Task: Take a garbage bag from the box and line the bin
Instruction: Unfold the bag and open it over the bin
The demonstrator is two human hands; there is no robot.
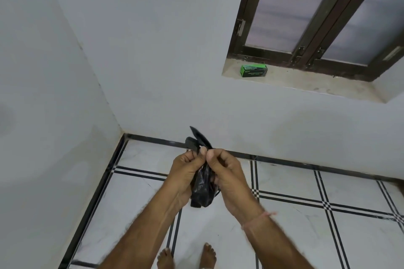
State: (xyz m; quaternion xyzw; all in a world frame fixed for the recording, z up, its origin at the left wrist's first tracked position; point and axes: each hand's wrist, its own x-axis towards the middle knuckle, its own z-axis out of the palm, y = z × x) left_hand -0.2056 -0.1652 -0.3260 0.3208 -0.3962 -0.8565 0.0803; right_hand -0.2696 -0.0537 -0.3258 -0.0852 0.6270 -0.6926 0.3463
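A folded black garbage bag (202, 190) hangs between both hands in front of me, over the tiled floor. My left hand (185, 172) pinches its top edge from the left, and my right hand (227, 174) pinches the same edge from the right, thumbs close together. A loose flap of the bag sticks up above my fingers. The green box of garbage bags (254, 70) lies on the window sill at the upper right, well away from my hands. No bin is in view.
White walls meet in a corner at the left. A dark-framed window (323, 13) sits above the stone sill (306, 85). The floor is white tile with black stripes (295, 199). My bare feet (188, 256) stand at the bottom edge.
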